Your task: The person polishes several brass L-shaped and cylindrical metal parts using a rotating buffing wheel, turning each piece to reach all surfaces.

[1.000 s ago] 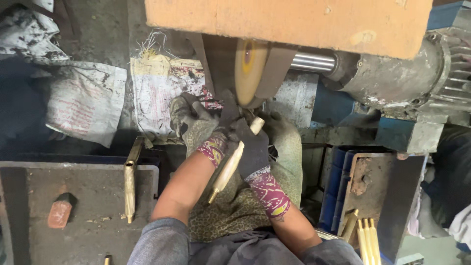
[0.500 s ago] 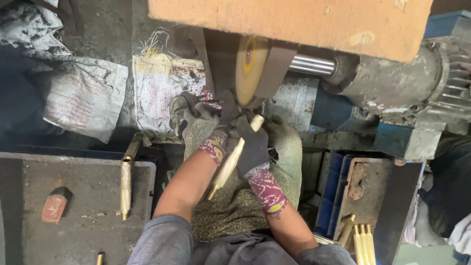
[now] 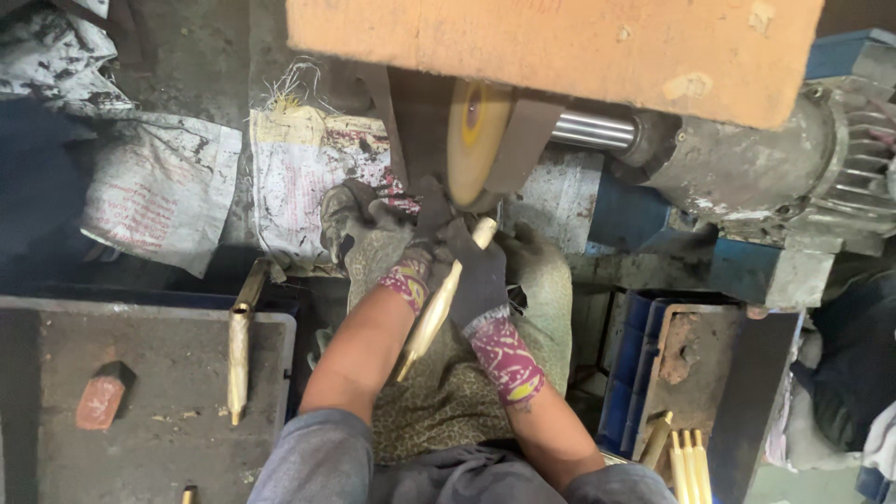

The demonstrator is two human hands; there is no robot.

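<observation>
glossy brass rod point(image 3: 437, 303), fuzzy cloth wheel point(image 3: 474, 140)

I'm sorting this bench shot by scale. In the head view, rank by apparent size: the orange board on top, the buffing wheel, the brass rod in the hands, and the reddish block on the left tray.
1. orange board
2. brass rod, long but thin, and buffing wheel: too alike to rank
3. reddish block

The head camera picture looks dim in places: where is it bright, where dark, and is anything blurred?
In the head view, light falls brightest on the orange board at the top and the brass rod in the gloved hands, left hand, right hand; the far left edge and the lower right corner sink into shadow. The buffing wheel looks soft, the steel shaft carries a glint.
</observation>
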